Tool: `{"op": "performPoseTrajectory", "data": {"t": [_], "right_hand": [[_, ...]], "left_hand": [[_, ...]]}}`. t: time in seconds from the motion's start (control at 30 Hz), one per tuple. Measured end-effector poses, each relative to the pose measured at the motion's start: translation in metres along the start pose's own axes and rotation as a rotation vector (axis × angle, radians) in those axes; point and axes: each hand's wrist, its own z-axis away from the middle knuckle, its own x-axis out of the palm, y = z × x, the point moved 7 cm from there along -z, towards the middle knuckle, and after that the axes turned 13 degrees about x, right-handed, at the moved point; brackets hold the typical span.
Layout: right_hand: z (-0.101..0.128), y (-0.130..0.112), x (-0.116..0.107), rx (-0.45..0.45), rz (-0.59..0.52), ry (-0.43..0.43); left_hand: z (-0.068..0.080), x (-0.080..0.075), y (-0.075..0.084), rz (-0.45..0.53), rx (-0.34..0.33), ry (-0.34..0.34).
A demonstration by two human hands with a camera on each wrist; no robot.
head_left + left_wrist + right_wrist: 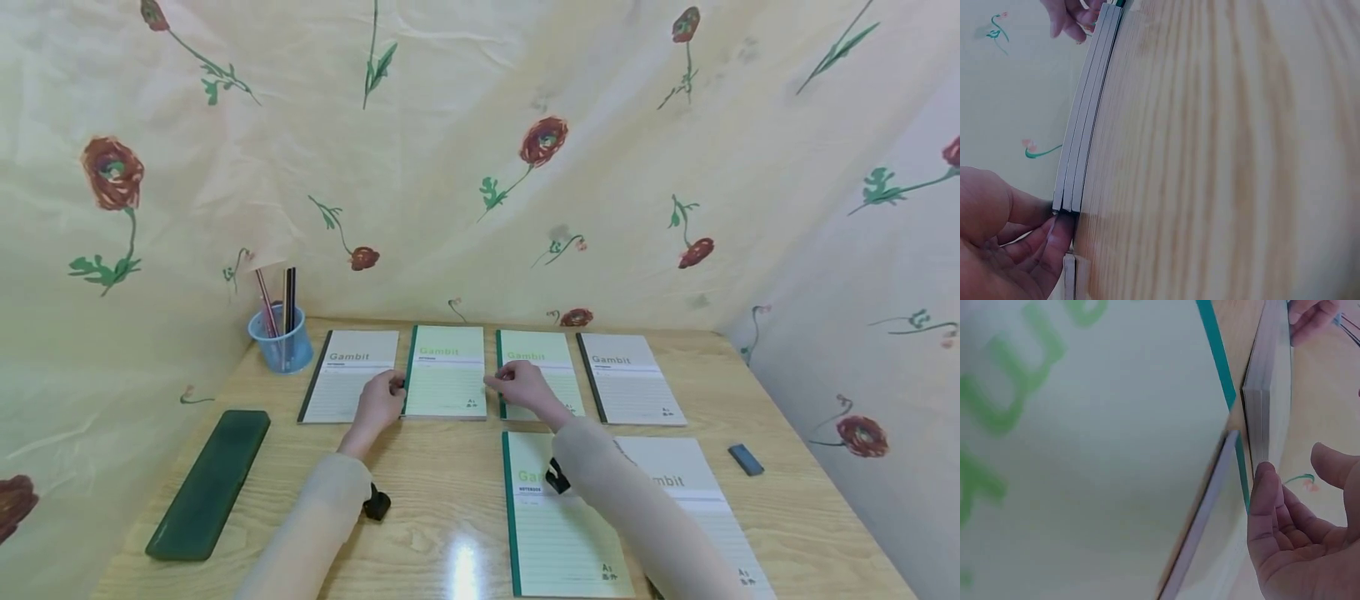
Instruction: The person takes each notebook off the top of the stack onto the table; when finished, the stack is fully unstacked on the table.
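A stack of green-spined Gambit notebooks lies flat in the back row, between my two hands. My left hand touches its spine edge; in the left wrist view the thumb and fingertips rest against the near left corner. My right hand is at the opposite edge, partly over another green-spined notebook. In the right wrist view, its fingertips touch the stack's page edges, while the thumb stands apart. Neither hand grips around the stack.
Black-spined notebooks lie at the row's left and right. Larger green-spined and black-spined notebooks lie under the right forearm. A green case, blue pencil cup and blue-grey eraser are on the table.
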Motion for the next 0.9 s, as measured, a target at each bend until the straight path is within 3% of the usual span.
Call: {"op": "performPoseTrajectory", "data": {"t": [0.3,0.9], "right_hand": [[-0.016,-0.006,0.020,0.024,0.034,0.063],[-0.011,-0.018,0.029,-0.001,0.133,0.121]], "left_hand": [[0.001,0.000,-0.001,0.008,0.008,0.001],[-0.001,0.001,-0.001,-0.015,-0.005,0.010]]}}
